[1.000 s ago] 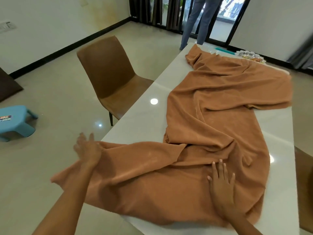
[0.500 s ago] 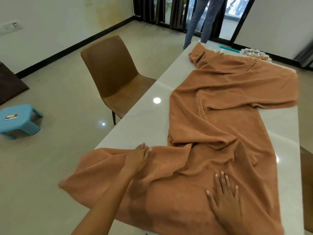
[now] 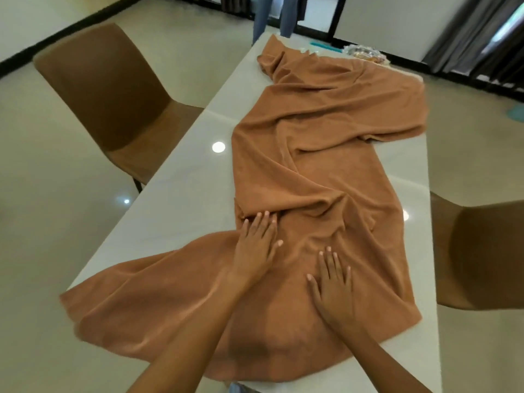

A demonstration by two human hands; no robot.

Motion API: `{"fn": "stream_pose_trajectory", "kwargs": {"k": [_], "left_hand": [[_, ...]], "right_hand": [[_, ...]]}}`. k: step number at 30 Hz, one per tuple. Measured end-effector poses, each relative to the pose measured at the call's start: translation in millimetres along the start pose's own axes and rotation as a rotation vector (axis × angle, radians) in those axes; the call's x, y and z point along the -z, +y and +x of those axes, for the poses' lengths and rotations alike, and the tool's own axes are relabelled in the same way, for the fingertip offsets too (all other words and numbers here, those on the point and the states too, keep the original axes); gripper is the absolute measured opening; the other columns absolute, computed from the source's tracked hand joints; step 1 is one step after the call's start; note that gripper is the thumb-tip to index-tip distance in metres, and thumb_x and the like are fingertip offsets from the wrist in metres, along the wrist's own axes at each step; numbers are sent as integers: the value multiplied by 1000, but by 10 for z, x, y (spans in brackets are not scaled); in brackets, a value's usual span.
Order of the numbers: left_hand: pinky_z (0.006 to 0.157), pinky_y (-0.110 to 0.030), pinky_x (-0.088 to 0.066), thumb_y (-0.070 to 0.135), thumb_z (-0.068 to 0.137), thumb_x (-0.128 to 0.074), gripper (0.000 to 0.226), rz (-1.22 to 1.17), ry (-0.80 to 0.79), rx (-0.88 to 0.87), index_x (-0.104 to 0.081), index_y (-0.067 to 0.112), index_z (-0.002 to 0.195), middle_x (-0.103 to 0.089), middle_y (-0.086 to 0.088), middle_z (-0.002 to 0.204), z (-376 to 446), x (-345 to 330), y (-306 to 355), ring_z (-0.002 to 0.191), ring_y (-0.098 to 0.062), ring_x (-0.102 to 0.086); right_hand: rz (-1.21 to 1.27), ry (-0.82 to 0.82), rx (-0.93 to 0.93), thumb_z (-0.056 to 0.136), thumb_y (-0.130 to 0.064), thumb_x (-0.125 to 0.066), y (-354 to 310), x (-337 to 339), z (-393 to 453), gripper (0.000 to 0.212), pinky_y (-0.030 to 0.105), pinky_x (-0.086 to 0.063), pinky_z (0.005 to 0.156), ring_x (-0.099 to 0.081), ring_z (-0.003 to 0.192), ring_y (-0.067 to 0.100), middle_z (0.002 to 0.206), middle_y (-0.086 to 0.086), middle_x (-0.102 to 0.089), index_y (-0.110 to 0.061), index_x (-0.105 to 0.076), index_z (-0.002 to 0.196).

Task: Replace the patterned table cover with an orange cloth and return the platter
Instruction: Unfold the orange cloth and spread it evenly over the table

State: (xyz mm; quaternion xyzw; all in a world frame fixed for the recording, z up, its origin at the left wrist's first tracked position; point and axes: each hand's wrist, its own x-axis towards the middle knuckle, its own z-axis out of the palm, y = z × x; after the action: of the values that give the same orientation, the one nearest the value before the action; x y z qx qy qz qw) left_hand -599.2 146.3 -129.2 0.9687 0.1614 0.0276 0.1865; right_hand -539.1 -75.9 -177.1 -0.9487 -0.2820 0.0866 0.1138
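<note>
Step in hand, as I read it: spreading the orange cloth (image 3: 312,171); platter not back yet.

Near end, 6 o'clock: my right hand (image 3: 331,282) lies flat on the cloth, fingers straight and slightly fanned, holding nothing. At about 11 from it, my left hand (image 3: 256,241) is flat too, fingers straight and close together, tips at a bunched fold.

Cloth runs lengthwise down the white table (image 3: 170,211), rumpled and narrow mid-table, bare top at 9 and 3. One corner hangs off the near-left edge, around 8.

Far end, 1 o'clock: the platter (image 3: 364,52) sits just beyond the cloth's far edge.

Next move, my call: pull that fold toward 9 and smooth outward; then cover the 3 o'clock side.

Brown chair (image 3: 107,100) at 10, a standing person's legs (image 3: 272,18) at 12.
</note>
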Motion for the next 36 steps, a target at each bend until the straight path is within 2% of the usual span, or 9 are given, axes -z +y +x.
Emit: {"fn": "stream_pose_trajectory", "kwargs": {"k": [4, 7, 15, 19, 22, 25, 28, 33, 36], "left_hand": [[115, -44, -21, 54, 91, -15, 73, -64, -91, 48, -36, 8, 143, -38, -11, 149, -154, -186, 250, 138, -24, -35], [114, -39, -25, 46, 98, -28, 56, -144, -31, 60, -40, 11, 141, -45, -7, 143, -245, -201, 202, 132, -20, -41], [108, -36, -33, 37, 100, -34, 44, -173, 125, 114, -49, 13, 134, -53, -4, 135, -267, 79, 34, 124, -20, -48], [100, -34, -40, 35, 99, -43, 32, -262, 188, 223, -51, 22, 127, -57, 3, 127, -252, 122, -202, 115, -17, -54], [100, -35, -43, 42, 100, -38, 30, -319, 204, 312, -54, 29, 122, -60, 5, 123, -126, 182, -464, 113, -14, -55], [115, -34, -19, 40, 102, -29, 47, -253, 81, 409, -39, 19, 143, -32, -3, 153, 89, 271, -655, 142, -18, -25], [118, -38, -5, 40, 103, -19, 51, -193, -43, 421, -25, 18, 149, -9, -5, 159, 340, 241, -798, 147, -19, -2], [118, -43, -7, 32, 103, -25, 47, -206, -18, 462, -31, 17, 147, -4, -13, 159, 677, 116, -946, 147, -26, 0], [117, -43, -7, 30, 101, -31, 49, -219, -23, 450, -27, 18, 149, 1, -15, 158, 808, 33, -898, 146, -28, 4]], "right_hand": [[-17, -12, 15, 95, -61, -9, 155, -2, -164, 69, 35, 9, 116, -2, 146, 13, 159, 1, -10, -21, -9, 151], [33, 18, 6, 93, -64, -6, 145, 21, -214, 72, 35, 10, 116, -1, 145, 12, 159, 2, -11, -20, -11, 150], [111, 243, 216, 94, -36, -38, -701, 270, 606, 45, 47, -13, 114, -20, 143, 18, 152, 7, -31, -17, -50, 133], [9, 135, 314, 80, -20, -67, -1129, 343, 1264, 36, 55, -18, 111, -21, 143, 28, 152, 13, -31, -15, -62, 116], [-74, 20, 362, 78, -10, -67, -1218, 326, 1617, 27, 54, -9, 114, -20, 143, 31, 152, 13, -32, -17, -68, 104], [4, 104, 309, 76, 1, -60, -1216, 319, 1739, 27, 53, -15, 112, -35, 136, 31, 140, 11, -49, -14, -72, 95], [167, 271, 278, 74, 2, -58, -1223, 393, 1752, 26, 51, -25, 110, -47, 128, 29, 129, 10, -59, -12, -69, 93], [398, 368, 188, 80, -12, -42, -1248, 685, 1821, 42, 39, -36, 107, -50, 122, 26, 127, 10, -59, -6, -62, 116], [417, 362, 164, 82, -7, -46, -1176, 800, 1835, 41, 38, -36, 108, -48, 124, 25, 130, 10, -57, -5, -60, 120]]}}
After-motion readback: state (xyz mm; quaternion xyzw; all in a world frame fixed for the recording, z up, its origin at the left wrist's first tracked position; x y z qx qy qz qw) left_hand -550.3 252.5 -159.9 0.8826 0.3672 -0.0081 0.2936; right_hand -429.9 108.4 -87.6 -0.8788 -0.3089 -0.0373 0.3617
